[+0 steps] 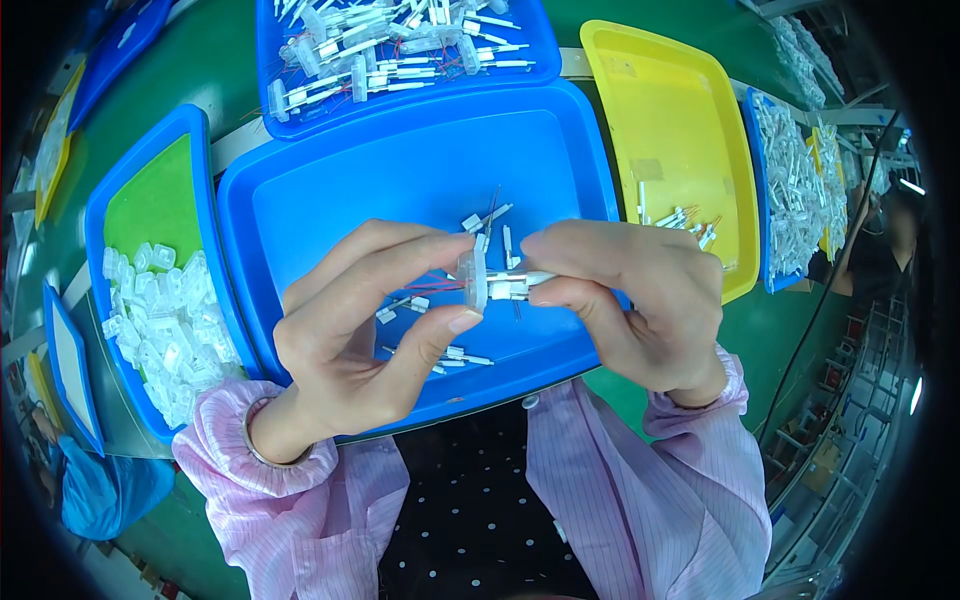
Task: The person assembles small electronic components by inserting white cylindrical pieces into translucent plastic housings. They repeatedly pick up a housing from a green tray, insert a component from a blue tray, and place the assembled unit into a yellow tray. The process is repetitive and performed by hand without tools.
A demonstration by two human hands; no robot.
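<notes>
In front of me, above the blue tray (390, 170), my left hand (350, 335) pinches a clear plastic housing (474, 280) between thumb and fingers. Thin red wires (436, 286) trail from the housing toward my left palm. My right hand (650, 295) is closed on a slim white wired part (509, 286), whose left end meets the housing. How far it sits inside, I cannot tell. Below my hands several small white wired parts (466, 357) lie in the tray, and more lie just beyond my fingertips.
A left tray (97, 215) with a green bottom holds many clear housings (170, 325). Housings with white parts fill the back blue tray (268, 60). The yellow tray (680, 110) holds a few white parts (685, 217); clear pieces (790, 190) fill another tray beyond it. People are visible at both sides.
</notes>
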